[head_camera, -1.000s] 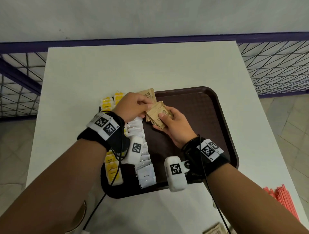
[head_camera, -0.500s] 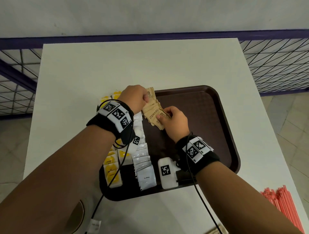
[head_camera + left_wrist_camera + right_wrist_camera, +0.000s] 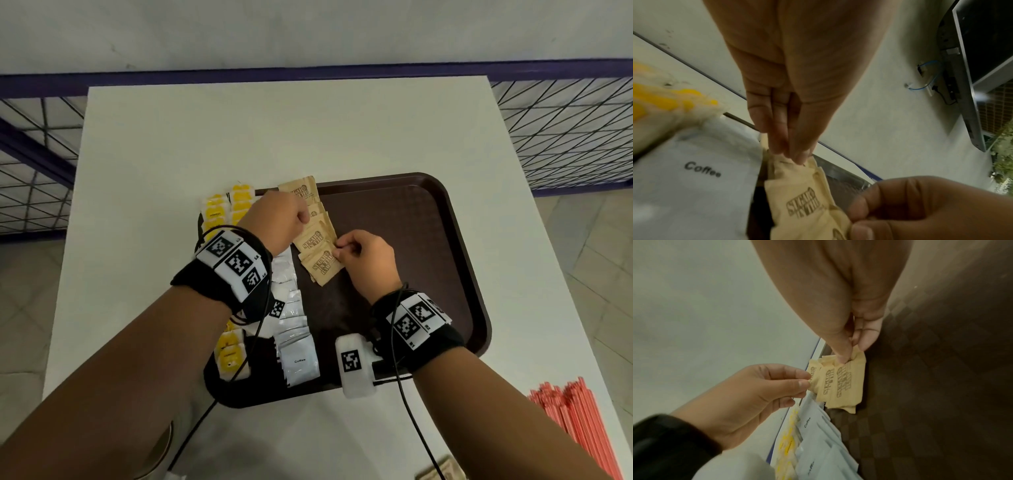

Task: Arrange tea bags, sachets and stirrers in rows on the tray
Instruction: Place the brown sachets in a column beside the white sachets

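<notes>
A dark brown tray (image 3: 455,260) lies on the white table. On its left side run a row of yellow tea bags (image 3: 219,212) and a row of white coffee sachets (image 3: 296,356). Beside them a fanned line of brown sugar sachets (image 3: 317,240) reaches toward the tray's far edge. My left hand (image 3: 287,219) pinches the upper sugar sachets (image 3: 797,164) between thumb and fingers. My right hand (image 3: 359,255) pinches the right edge of the nearest sugar sachets (image 3: 849,382).
A bundle of red stirrers (image 3: 575,425) lies on the table at the right front edge. More brown sachets (image 3: 438,471) peek in at the bottom. The tray's right half (image 3: 404,240) is bare. Purple railing and mesh surround the table.
The stack of sugar sachets has been spread from a bunch in both hands into a fanned line on the tray. Both hands have drawn slightly apart along it.
</notes>
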`<state>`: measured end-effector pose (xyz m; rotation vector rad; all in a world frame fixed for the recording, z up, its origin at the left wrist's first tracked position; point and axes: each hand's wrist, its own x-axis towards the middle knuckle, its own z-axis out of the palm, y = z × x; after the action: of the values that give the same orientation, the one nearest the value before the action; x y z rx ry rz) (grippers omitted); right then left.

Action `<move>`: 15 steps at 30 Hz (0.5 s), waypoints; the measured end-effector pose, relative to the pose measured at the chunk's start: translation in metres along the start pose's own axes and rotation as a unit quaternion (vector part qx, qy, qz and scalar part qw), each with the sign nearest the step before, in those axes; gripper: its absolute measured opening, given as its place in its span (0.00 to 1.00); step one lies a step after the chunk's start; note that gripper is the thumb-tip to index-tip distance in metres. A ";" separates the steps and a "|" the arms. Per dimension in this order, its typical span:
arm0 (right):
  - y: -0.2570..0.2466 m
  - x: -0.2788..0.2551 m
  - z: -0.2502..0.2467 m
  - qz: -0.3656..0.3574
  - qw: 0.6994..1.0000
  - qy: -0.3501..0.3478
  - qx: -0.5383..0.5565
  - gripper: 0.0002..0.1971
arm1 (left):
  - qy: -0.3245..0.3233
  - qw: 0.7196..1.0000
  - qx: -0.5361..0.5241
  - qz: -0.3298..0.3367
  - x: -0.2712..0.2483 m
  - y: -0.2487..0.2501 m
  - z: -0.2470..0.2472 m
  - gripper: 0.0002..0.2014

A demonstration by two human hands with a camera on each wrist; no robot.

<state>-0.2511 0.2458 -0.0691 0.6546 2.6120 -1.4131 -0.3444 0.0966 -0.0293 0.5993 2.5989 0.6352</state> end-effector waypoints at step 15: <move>0.008 -0.018 -0.011 -0.044 0.998 -0.005 -0.055 0.09 | 0.039 0.999 -0.018 -0.001 -0.015 -0.005 0.007 0.10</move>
<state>-0.2308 0.2527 -0.0641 0.5258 2.7184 -1.2799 -0.3305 0.0874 -0.0334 0.5723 2.6530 0.7179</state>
